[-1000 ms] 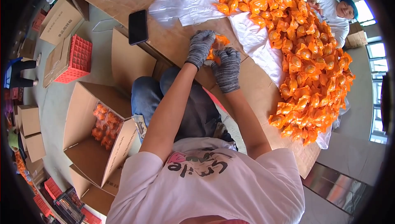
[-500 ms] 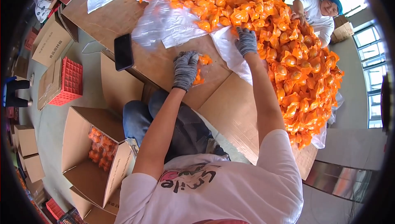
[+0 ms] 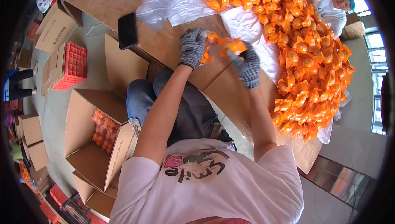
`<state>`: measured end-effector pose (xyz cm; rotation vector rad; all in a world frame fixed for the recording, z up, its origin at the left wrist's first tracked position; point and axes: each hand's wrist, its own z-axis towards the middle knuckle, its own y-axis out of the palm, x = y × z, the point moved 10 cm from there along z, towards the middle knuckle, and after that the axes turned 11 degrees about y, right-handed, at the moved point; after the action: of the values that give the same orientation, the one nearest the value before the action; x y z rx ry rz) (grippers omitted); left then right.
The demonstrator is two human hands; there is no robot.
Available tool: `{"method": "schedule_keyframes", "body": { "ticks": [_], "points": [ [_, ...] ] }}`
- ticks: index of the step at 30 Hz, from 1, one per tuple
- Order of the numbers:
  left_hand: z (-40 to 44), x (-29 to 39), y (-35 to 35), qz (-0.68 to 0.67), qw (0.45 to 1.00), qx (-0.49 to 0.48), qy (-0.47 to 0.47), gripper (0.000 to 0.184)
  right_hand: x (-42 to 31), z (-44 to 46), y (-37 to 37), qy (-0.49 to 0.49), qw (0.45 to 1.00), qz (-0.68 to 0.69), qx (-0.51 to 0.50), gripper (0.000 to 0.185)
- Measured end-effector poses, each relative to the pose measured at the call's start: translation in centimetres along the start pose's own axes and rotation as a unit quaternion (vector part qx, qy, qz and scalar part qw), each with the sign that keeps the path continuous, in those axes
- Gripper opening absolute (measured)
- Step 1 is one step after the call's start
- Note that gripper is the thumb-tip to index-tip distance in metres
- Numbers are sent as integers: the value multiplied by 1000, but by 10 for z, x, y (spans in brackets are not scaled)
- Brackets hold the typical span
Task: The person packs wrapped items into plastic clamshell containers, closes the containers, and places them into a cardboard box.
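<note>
In a grey knit glove, my left hand (image 3: 193, 48) is closed at the edge of what looks like a clear plastic bag (image 3: 214, 51). A few orange-wrapped pieces (image 3: 207, 56) show in or against that bag. My right hand (image 3: 247, 67), gloved alike, is slightly blurred and closed around an orange-wrapped round piece (image 3: 233, 45) just right of the bag. Further right rises a large pile of orange-wrapped pieces (image 3: 304, 59), each twisted in orange film. What is inside the wrappers is too small to tell.
A black phone (image 3: 128, 31) lies at the table's left edge. Clear plastic bags (image 3: 158, 8) lie beyond my left hand. An open carton (image 3: 88, 158) with orange pieces stands lower left, near a red crate (image 3: 75, 65). Across the pile is a person in a blue cap (image 3: 329, 8).
My right hand has come back from the pile toward my left hand, bringing an orange-wrapped piece. My left hand stays by the bag. The whole view has shifted slightly.
</note>
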<state>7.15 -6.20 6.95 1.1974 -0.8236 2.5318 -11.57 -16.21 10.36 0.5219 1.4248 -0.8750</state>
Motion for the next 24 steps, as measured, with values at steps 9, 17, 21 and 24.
{"method": "schedule_keyframes", "body": {
  "ticks": [9, 17, 21, 24],
  "points": [
    [1, -17, 12, -68, 998, 12, 10, 20, -17, 25, 44, -73, 900, -431, 0, 52],
    [11, -12, 12, 17, 999, 0, 46, 16, 16, 25, 70, -67, 937, -338, -53, 88],
    [8, -29, 16, 9, 1000, 18, -15, 20, 17, 16, 79, -81, 947, -302, -66, 75],
    [6, -24, 13, 52, 998, 28, -10, 20, 12, 14, 79, -121, 953, -264, -87, 71]
  ]
}}
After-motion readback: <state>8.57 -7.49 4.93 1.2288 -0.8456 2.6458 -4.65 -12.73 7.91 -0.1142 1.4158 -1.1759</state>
